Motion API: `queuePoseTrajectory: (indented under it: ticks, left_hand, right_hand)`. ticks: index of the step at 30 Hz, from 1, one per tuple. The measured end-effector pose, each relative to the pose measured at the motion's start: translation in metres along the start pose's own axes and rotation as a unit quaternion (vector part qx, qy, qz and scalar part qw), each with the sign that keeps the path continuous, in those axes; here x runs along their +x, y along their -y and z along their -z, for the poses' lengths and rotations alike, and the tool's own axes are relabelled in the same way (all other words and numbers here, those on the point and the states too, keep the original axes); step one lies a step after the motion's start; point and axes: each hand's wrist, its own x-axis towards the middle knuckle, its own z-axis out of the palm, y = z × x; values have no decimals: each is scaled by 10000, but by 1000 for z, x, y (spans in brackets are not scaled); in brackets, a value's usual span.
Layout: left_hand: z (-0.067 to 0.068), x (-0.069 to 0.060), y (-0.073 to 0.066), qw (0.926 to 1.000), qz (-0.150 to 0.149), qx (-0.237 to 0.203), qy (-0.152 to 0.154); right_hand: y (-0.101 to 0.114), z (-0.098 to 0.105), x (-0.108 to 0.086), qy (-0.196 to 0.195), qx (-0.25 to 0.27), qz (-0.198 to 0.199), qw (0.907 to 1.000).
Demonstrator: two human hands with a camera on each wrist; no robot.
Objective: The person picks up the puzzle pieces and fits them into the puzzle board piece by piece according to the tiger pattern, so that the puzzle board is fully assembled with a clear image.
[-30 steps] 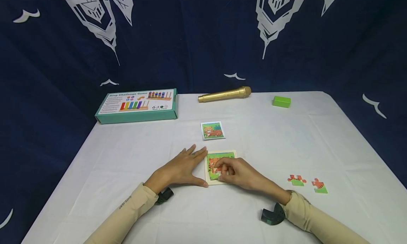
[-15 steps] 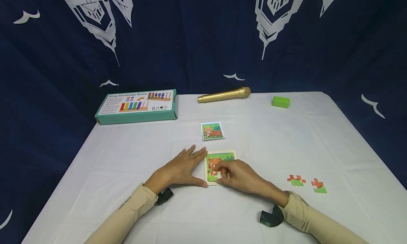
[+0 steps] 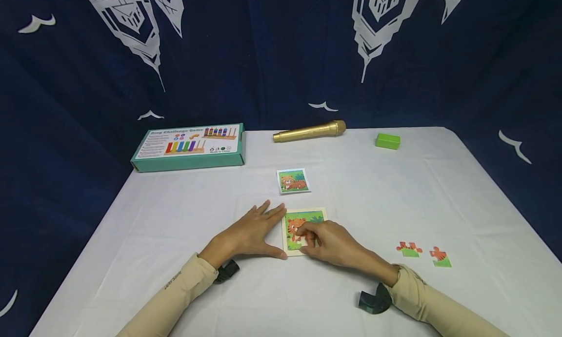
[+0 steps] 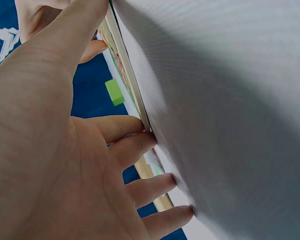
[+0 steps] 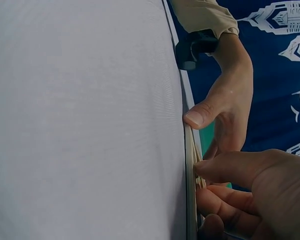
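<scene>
A small tiger jigsaw puzzle in a pale frame (image 3: 284,250) lies in the middle of the table. My left hand (image 3: 252,233) is spread, its thumb and fingertips touching the frame's left edge. My right hand (image 3: 331,242) is over the puzzle's right part, thumb and index finger pinching a puzzle piece (image 5: 198,179) at the puzzle's surface. That piece is mostly hidden by the fingers. A bare gap shows near the lower middle. To the right lie two loose puzzle pieces, a red-and-green one (image 3: 410,249) and another corner-shaped one (image 3: 441,257).
Behind the puzzle lies a small tiger picture card (image 3: 293,181). A green game box (image 3: 189,148) stands at the back left, a gold microphone (image 3: 310,131) at the back middle, and a green block (image 3: 388,141) at the back right. A dark blue patterned cloth hangs behind the table.
My right hand has shifted slightly down over the puzzle, its fingers still pinching. The left hand has stayed in place at the frame's left edge.
</scene>
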Motion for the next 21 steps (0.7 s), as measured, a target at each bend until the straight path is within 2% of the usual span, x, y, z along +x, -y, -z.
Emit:
queuePoseTrajectory:
  ticks: [21]
  left_hand:
    - [1, 0, 0, 10000, -14, -7, 4]
  right_hand:
    - [1, 0, 1, 41, 58, -67, 10000]
